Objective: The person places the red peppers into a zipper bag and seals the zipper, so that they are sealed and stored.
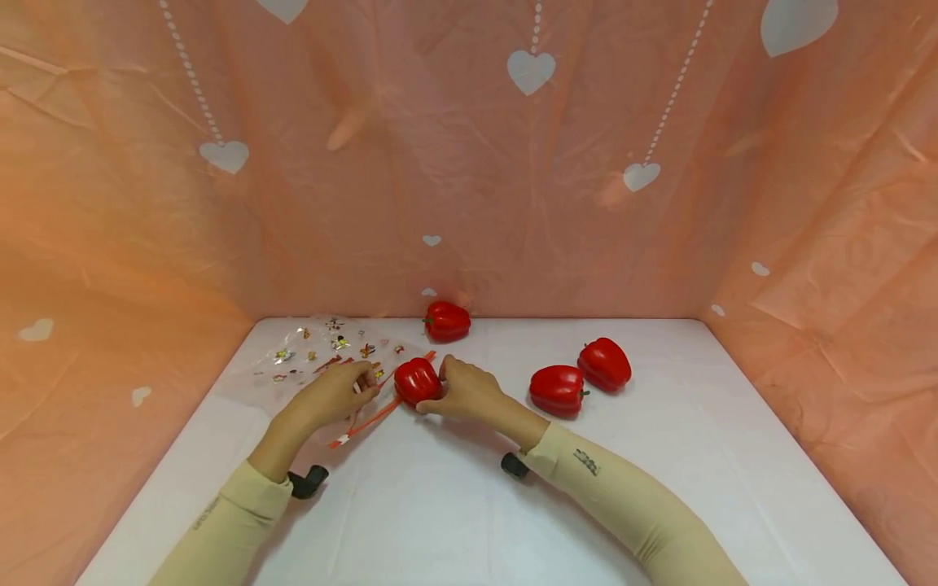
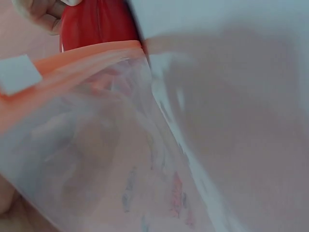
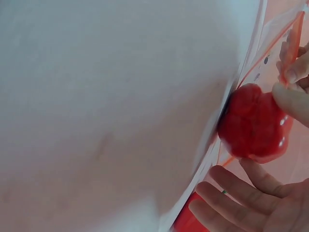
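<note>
A red bell pepper [image 1: 416, 381] is at the orange-edged mouth of a clear plastic zip bag [image 1: 296, 370] printed with small coloured pictures. My right hand [image 1: 469, 393] grips this pepper from the right, fingers and thumb on its sides. On the other side, my left hand [image 1: 333, 395] pinches the bag's orange edge, seen in the right wrist view as an orange strip [image 3: 293, 46] by the fingers. In the left wrist view the bag's film [image 2: 96, 145] covers much of the picture, with the pepper [image 2: 99, 26] just beyond the orange edge.
Another red bell pepper [image 1: 447, 322] lies at the back of the white table [image 1: 410, 505]. Two more, a nearer one [image 1: 557, 389] and a farther one [image 1: 605, 364], lie to the right. An orange curtain [image 1: 469, 179] with white hearts stands behind and at both sides.
</note>
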{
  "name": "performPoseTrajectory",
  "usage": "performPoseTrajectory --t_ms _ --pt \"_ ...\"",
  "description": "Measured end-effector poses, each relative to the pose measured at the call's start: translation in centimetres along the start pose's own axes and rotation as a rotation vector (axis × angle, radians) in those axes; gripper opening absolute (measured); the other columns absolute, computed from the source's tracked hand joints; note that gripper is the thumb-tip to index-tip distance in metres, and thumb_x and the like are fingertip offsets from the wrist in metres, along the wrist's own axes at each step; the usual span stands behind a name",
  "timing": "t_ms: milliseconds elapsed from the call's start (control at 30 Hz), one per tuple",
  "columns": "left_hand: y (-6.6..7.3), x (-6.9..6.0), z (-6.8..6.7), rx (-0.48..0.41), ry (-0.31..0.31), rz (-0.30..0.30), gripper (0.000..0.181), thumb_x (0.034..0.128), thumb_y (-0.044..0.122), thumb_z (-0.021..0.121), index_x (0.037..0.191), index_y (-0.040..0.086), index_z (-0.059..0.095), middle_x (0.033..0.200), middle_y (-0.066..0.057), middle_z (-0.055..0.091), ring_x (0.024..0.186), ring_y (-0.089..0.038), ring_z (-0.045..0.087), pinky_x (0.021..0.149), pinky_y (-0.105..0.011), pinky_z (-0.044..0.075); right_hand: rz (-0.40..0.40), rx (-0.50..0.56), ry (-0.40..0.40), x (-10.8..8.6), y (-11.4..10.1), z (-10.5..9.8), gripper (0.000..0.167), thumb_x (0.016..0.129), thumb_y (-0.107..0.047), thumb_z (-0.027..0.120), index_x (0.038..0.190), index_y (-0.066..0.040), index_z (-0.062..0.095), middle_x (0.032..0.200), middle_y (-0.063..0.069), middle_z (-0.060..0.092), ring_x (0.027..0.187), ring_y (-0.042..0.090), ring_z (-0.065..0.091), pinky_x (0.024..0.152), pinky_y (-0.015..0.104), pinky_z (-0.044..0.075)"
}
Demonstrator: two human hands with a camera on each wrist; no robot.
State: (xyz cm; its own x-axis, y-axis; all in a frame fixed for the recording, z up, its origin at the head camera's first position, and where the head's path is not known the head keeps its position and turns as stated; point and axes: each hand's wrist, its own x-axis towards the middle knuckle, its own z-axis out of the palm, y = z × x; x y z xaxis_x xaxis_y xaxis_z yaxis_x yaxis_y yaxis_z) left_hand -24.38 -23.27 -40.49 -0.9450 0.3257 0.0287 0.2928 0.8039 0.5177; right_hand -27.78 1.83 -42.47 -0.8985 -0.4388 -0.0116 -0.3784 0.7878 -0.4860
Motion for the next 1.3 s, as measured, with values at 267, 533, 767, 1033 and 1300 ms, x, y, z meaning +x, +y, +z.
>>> performPoseTrajectory --t_ms 267,533,767,1033,1300 --pt "0.4 0.3 0.2 0.038 0.087 0.010 0.005 0.0984 0.007 0.074 0.097 0.006 0.069 0.086 -0.003 0.069 0.077 -0.016 0.062 0.070 -0.034 0.052 -0.002 0.037 0.000 -0.5 0.2 -0.3 0.048 0.090 -0.038 0.087 0.116 -0.010 0.059 0.089 -0.002 0.062 0.082 0.016 0.060 0.072 0.033 0.051" --pt "0.7 0.6 0.2 0.005 0.222 0.046 0.008 0.0984 0.004 0.072 0.091 0.006 0.068 0.083 -0.003 0.071 0.077 -0.018 0.065 0.070 -0.035 0.053 -0.036 0.191 0.017 -0.4 0.7 -0.6 0.045 0.091 -0.028 0.087 0.118 -0.009 0.057 0.098 0.003 0.067 0.084 0.018 0.062 0.073 0.033 0.052" --pt "1.3 0.7 0.5 0.006 0.296 0.047 0.006 0.0979 0.005 0.072 0.094 0.005 0.068 0.084 -0.004 0.069 0.079 -0.020 0.065 0.073 -0.037 0.056 -0.070 0.295 0.025 -0.3 1.0 -0.6 0.043 0.090 -0.022 0.086 0.118 -0.007 0.057 0.113 0.007 0.070 0.085 0.016 0.064 0.074 0.029 0.054" --pt "1.5 0.6 0.7 -0.005 0.305 0.029 0.004 0.0982 0.005 0.071 0.095 0.006 0.068 0.086 -0.004 0.070 0.081 -0.020 0.066 0.076 -0.039 0.057 -0.064 0.387 0.044 -0.9 1.0 -1.9 0.042 0.091 -0.024 0.084 0.120 -0.007 0.059 0.119 0.009 0.071 0.093 0.019 0.068 0.075 0.030 0.057" --pt "1.4 0.7 0.8 -0.027 0.300 0.017 0.004 0.0979 0.005 0.072 0.096 0.003 0.068 0.086 -0.006 0.070 0.080 -0.021 0.066 0.073 -0.037 0.058 -0.079 0.468 0.116 -0.9 0.4 -2.7 0.043 0.091 -0.023 0.085 0.120 -0.003 0.060 0.118 0.013 0.071 0.102 0.030 0.072 0.079 0.033 0.061"
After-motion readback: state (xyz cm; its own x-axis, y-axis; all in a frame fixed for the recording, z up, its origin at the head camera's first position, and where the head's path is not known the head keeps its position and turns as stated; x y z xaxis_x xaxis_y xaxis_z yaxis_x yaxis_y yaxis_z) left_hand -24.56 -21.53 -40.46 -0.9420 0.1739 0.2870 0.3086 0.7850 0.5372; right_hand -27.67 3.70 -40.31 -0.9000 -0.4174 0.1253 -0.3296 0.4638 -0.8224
